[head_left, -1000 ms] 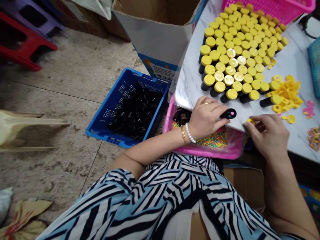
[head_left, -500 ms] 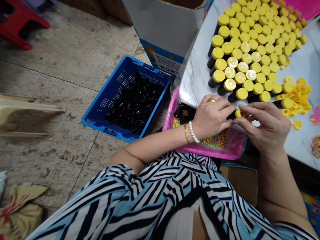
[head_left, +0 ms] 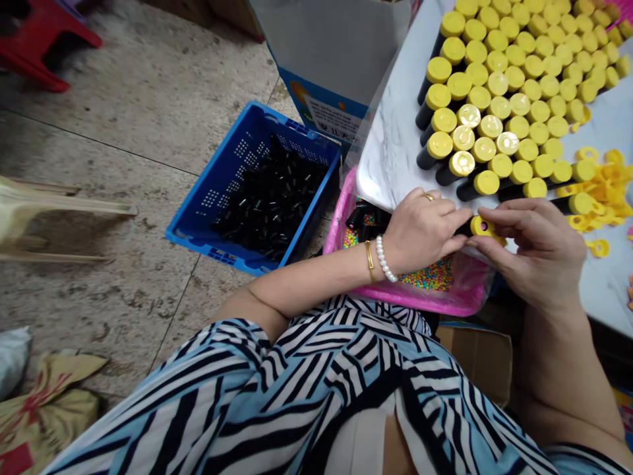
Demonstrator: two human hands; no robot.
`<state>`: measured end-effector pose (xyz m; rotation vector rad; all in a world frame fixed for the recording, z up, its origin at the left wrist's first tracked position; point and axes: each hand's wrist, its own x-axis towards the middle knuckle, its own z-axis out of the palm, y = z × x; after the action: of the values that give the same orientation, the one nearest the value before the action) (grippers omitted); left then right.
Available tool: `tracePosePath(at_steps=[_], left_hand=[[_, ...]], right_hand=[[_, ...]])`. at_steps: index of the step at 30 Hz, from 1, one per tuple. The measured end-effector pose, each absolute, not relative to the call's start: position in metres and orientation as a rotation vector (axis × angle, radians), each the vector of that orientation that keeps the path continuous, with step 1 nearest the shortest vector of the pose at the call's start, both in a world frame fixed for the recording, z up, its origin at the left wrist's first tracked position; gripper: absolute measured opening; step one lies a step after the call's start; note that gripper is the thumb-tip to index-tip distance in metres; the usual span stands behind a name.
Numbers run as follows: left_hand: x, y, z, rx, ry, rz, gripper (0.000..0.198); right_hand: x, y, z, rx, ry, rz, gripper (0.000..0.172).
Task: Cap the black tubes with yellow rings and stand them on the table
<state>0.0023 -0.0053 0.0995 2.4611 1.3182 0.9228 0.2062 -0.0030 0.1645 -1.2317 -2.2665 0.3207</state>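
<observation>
My left hand (head_left: 420, 227) is closed around a black tube (head_left: 463, 229), mostly hidden by its fingers. At the tube's end my right hand (head_left: 539, 247) pinches a yellow ring-shaped cap (head_left: 482, 226), with a small dark-pink spot visible in its opening. Whether the cap is fully seated cannot be made out. Under the left hand lies a pink tray (head_left: 341, 204) with many small coloured beads (head_left: 430, 276) and several black tubes (head_left: 363, 214). Beyond both hands, rows of upright black tubes with yellow caps (head_left: 499, 109) stand close together on a marbled white tabletop (head_left: 388, 158).
Loose yellow caps (head_left: 610, 188) lie in a heap right of the tubes. On the floor at left, a blue crate (head_left: 195, 198) holds many black pieces (head_left: 271, 204). A large carton (head_left: 326, 53) stands behind it. Stools (head_left: 64, 201) occupy the far left.
The view has shifted slightly, so the table's things appear farther right. Both hands keep their hold on the tube and cap, with the cap's opening turned a little more into view.
</observation>
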Motion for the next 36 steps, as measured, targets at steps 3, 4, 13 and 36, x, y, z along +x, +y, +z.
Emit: tracePosePath(at_steps=[3, 4, 13, 36], left_hand=[[-0.002, -0.004, 0.107, 2.415, 1.287, 0.893, 0.036], [-0.005, -0.002, 0.112, 2.381, 1.263, 0.878, 0.033], [-0.006, 0.014, 0.146, 1.558, 0.912, 0.645, 0.028], [0.003, 0.008, 0.132, 1.237, 0.749, 0.629, 0.032]], right_hand=[[0.205, -0.003, 0.162, -1.199, -2.258, 0.333, 0.037], [0.204, -0.003, 0.162, -1.193, -2.269, 0.334, 0.037], [0.198, -0.008, 0.16, -1.232, -2.256, 0.322, 0.029], [0.212, 0.011, 0.149, -1.429, -1.54, 1.487, 0.037]])
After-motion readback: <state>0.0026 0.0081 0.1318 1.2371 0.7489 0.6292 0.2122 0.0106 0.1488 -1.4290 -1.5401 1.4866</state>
